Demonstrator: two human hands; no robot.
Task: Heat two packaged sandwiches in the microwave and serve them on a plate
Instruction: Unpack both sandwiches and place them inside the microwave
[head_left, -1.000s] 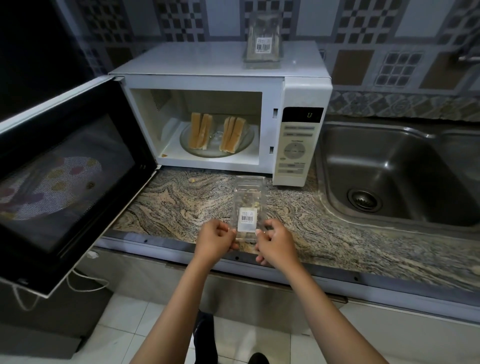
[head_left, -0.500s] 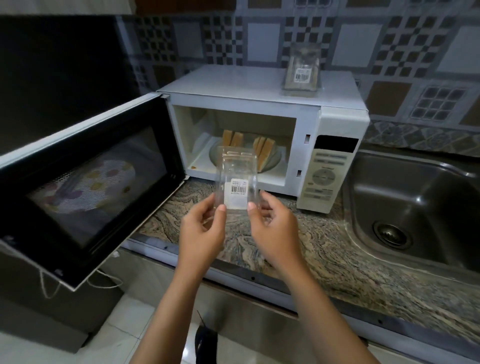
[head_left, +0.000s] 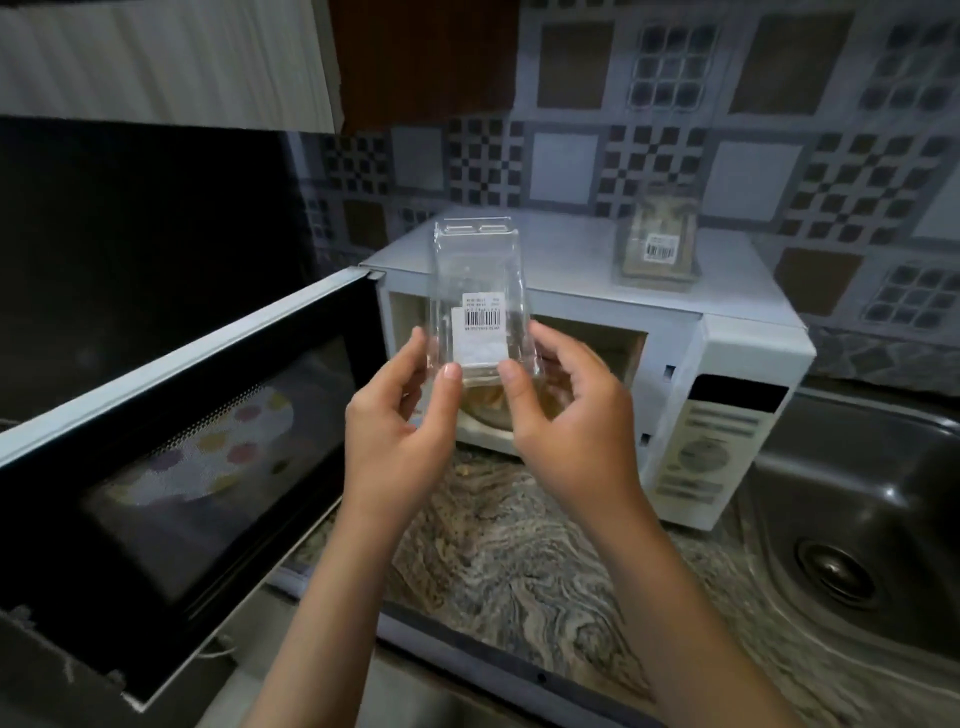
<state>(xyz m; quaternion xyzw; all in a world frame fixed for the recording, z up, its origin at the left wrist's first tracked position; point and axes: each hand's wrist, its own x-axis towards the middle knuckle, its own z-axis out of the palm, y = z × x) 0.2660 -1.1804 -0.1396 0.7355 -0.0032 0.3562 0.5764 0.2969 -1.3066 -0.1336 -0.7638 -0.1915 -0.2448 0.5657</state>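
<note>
An empty clear plastic sandwich package (head_left: 478, 291) with a barcode label is held upright in front of the white microwave (head_left: 727, 374). My left hand (head_left: 400, 415) pinches its lower left edge and my right hand (head_left: 566, 410) pinches its lower right edge. The microwave door (head_left: 197, 457) hangs wide open to the left. Behind my hands, the sandwiches on the glass plate (head_left: 483, 415) inside the oven are mostly hidden. A second package (head_left: 657, 249), with something brown inside, stands on top of the microwave.
A marbled stone counter (head_left: 519, 561) runs below the microwave. A steel sink (head_left: 852, 519) lies to the right. Patterned wall tiles rise behind, and a dark opening fills the left.
Both hands lifted the empty package from the counter up to the level of the microwave opening. The view has risen and moved closer, so the sandwiches are now behind my hands.
</note>
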